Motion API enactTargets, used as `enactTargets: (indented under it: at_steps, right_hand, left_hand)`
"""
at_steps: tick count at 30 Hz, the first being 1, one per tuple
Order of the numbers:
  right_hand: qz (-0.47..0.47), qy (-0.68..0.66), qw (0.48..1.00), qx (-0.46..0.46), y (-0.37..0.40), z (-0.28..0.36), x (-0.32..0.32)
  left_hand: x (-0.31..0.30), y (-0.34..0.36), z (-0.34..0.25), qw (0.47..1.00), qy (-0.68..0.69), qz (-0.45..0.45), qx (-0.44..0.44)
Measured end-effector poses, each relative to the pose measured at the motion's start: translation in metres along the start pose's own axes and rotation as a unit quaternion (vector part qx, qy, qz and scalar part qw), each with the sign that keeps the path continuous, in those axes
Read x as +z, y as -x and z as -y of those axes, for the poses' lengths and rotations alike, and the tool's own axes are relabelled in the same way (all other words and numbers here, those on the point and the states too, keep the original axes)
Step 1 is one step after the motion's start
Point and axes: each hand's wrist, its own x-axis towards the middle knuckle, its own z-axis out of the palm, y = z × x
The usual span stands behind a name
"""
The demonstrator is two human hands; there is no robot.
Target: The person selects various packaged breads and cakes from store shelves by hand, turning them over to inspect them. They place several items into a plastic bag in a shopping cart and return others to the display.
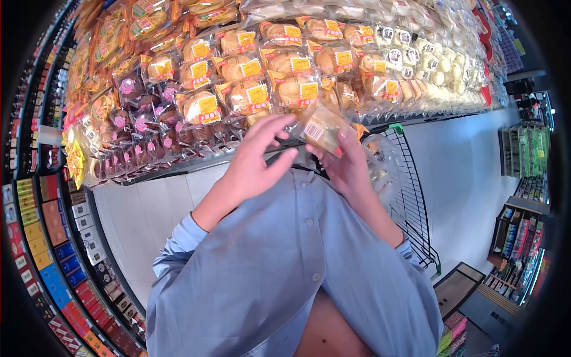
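My right hand (345, 163) is raised in front of my chest and grips a small clear packet of bread (321, 128) by its lower edge. My left hand (257, 156) is beside it, fingers spread and curved, with the fingertips at the packet's left side. Both sleeves are light blue. Right behind the hands, a shelf (196, 163) holds rows of wrapped buns (250, 95) with yellow and red labels.
A black wire shopping cart (410, 196) stands to my right with clear bags inside. Darker pastries (137, 125) fill the shelf's left end. Racks of small boxes (53, 268) line the left, and more racks (523, 232) stand at the right. The floor is white tile.
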Motion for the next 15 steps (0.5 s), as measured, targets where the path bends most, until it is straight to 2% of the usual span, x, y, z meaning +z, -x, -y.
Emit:
enactTargets:
  at_steps: [1, 2, 4, 8, 10, 13, 15]
  right_hand:
    - [-0.011, -0.026, 1.0, 0.013, 0.001, 0.002, -0.005]
    - [-0.011, -0.026, 1.0, 0.006, 0.001, 0.003, -0.011]
    - [0.033, -0.035, 0.999, 0.022, -0.003, 0.005, -0.022]
    - [0.039, -0.029, 0.999, 0.003, -0.018, 0.015, -0.026]
    - [0.104, -0.029, 0.994, 0.032, -0.029, 0.022, -0.03]
    - [0.11, 0.019, 0.992, 0.056, -0.044, 0.028, -0.039]
    - [0.119, 0.04, 0.989, 0.073, -0.049, 0.034, -0.041]
  left_hand:
    - [0.003, -0.002, 0.007, 0.999, -0.011, -0.034, -0.008]
    - [0.003, -0.004, 0.014, 0.999, -0.011, -0.031, -0.002]
    - [0.002, -0.009, 0.025, 0.978, 0.132, -0.041, -0.154]
    - [0.013, -0.019, 0.034, 0.982, 0.128, -0.062, -0.121]
    - [0.018, -0.024, 0.043, 0.985, 0.112, -0.057, -0.118]
    - [0.025, -0.031, 0.046, 0.984, 0.11, -0.104, -0.091]
    - [0.025, -0.033, 0.042, 0.97, 0.166, -0.092, -0.153]
